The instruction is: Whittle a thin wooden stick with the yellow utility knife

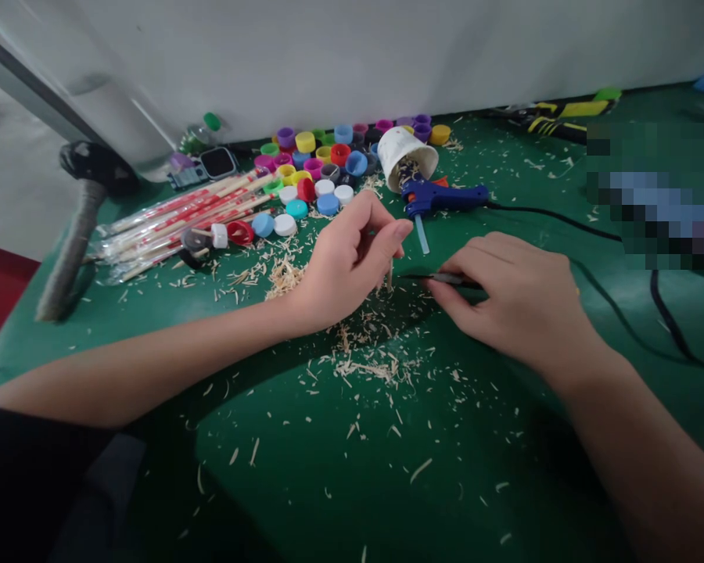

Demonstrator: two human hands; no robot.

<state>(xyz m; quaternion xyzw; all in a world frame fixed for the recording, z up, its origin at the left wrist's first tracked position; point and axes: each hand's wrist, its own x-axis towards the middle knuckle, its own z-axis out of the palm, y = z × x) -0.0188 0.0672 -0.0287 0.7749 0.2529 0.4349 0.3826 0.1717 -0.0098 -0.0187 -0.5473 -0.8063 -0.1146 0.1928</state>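
My left hand (349, 262) is closed in a pinch above the shavings. A short, thin wooden stick (389, 277) points down from under its fingers; the rest of the stick is hidden by the hand. My right hand (510, 293) is closed around a slim dark knife (449, 278), its narrow blade pointing left toward the stick. A small gap shows between the blade tip and my left fingers. Pale wood shavings (375, 367) lie scattered below both hands, with a denser heap (285, 277) beside my left wrist.
Colourful bottle caps (327, 205) and wrapped chopsticks (181, 223) lie behind my left hand. A blue glue gun (446, 197) rests by a tipped white cup (402, 148), its cord running right. A hammer (73, 250) lies far left; yellow-black pliers (563, 113) lie at the back right of the green table (305, 500).
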